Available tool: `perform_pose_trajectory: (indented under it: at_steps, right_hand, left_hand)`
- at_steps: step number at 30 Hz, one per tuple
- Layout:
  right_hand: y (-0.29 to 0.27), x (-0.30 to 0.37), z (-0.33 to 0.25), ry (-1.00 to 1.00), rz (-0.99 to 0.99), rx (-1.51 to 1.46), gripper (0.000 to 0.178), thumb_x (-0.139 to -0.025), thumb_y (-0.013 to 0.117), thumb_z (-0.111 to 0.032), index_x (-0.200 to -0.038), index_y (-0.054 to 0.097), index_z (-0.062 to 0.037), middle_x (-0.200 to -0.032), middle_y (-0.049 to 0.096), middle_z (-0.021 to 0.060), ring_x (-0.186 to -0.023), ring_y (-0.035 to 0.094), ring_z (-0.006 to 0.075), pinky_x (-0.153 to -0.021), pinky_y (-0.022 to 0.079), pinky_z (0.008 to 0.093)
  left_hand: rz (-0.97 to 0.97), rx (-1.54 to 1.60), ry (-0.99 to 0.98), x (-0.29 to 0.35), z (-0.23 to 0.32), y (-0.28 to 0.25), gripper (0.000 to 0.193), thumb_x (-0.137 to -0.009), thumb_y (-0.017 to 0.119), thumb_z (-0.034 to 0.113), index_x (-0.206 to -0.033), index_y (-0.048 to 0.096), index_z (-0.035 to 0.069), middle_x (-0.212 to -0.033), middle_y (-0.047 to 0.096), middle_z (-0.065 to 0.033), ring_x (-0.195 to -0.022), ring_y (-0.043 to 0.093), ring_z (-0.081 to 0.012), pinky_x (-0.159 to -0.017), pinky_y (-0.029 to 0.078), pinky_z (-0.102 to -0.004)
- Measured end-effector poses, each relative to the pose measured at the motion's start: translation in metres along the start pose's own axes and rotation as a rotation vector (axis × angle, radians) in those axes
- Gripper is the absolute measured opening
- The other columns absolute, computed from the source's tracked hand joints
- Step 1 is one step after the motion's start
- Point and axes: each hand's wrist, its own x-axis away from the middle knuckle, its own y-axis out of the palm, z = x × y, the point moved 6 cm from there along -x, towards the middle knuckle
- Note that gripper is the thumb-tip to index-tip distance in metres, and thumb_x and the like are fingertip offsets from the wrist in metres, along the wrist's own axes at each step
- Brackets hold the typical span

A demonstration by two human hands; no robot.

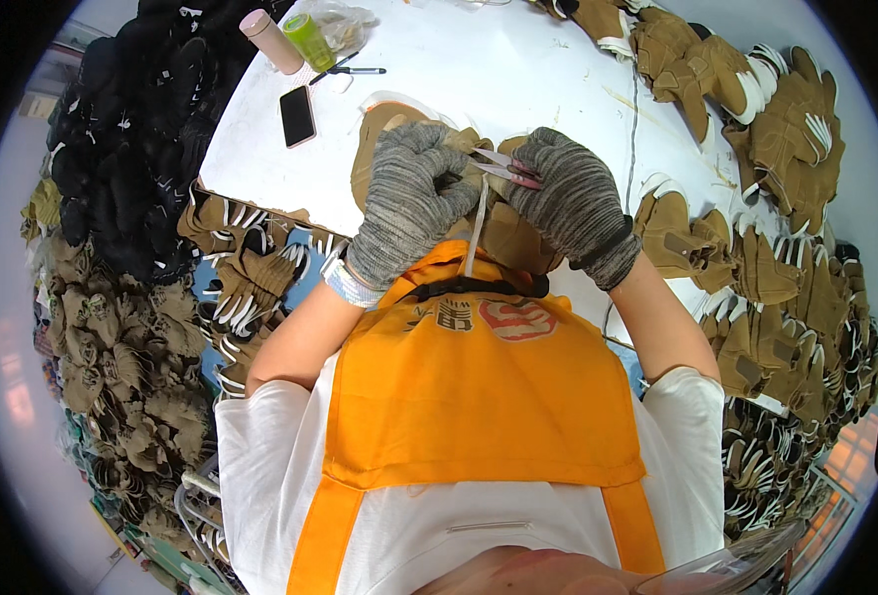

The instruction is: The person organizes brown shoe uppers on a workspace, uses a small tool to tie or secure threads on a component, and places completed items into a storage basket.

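Both hands wear grey knitted gloves and meet over the white table. My left hand [414, 193] is closed on a brown glove [368, 149], whose wide tan part spreads to the left of it. Between the thumb and fingers of my right hand [570, 193] is a pair of small thread snips [511, 173] with pinkish handles. Their blades point left, parted, close to the left fingertips. A narrow pale strip [478, 223] hangs down between the hands. More brown material [513, 241] lies under the right hand; its outline is partly covered.
On the table [260, 164], a phone [298, 116], pens [355, 70], a pink bottle [271, 42] and a green cup [309, 42] stand or lie at back left. Brown gloves with white ends [766, 258] are heaped right. Black [141, 129] and brown piles [126, 367] rise left.
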Motion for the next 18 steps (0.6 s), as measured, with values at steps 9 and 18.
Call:
perform_pose_trajectory:
  at_steps: [9,18]
  right_hand:
    - [-0.001,-0.007,-0.028,-0.045,-0.091,0.425,0.015,-0.083,0.067,-0.011,-0.093,0.065,-0.0006,-0.090,0.064,0.0094,-0.088,0.064,0.0191,-0.079,0.053,0.0274]
    - [-0.001,-0.021,-0.018,-0.042,-0.259,0.480,0.030,-0.082,0.068,-0.024,-0.101,0.065,-0.0010,-0.092,0.064,0.0131,-0.086,0.063,0.0256,-0.079,0.052,0.0333]
  left_hand:
    - [0.074,-0.042,0.152,0.001,0.008,-0.005,0.028,-0.063,0.075,0.013,-0.087,0.067,0.002,-0.087,0.059,-0.0123,-0.086,0.055,-0.0309,-0.086,0.042,-0.0432]
    - [0.050,-0.067,0.199,-0.004,0.016,-0.010,0.022,-0.067,0.075,0.009,-0.086,0.067,0.002,-0.081,0.058,-0.0104,-0.075,0.057,-0.0260,-0.077,0.046,-0.0372]
